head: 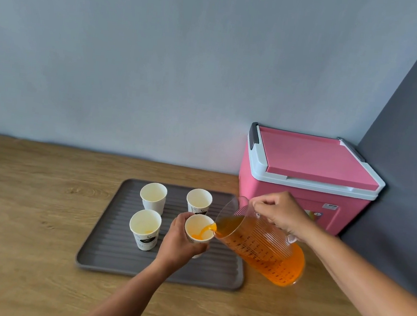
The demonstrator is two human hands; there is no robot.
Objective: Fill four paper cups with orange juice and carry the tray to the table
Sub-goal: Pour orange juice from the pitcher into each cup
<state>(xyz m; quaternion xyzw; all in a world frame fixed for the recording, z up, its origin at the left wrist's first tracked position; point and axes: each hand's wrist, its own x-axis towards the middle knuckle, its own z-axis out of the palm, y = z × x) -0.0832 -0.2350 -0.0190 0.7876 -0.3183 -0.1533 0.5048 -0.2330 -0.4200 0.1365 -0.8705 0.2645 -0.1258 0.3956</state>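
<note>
A grey ridged tray (107,227) lies on the wooden counter (29,216) in the lower middle of the frame, with four paper cups on or just above it. The left hand (179,241) wraps around the lower-right cup (199,222), fingers curled on its side. The right hand (280,213) grips the handle of a clear pitcher (262,248), tilted with its spout at that cup's rim; a stream of orange juice (205,231) runs into the cup. The lower-left cup (145,224) shows a little juice at its bottom. The upper-left cup (153,194) and upper-right cup (199,200) stand behind. A pink cooler box (309,166) sits at the right, against the wall.
</note>
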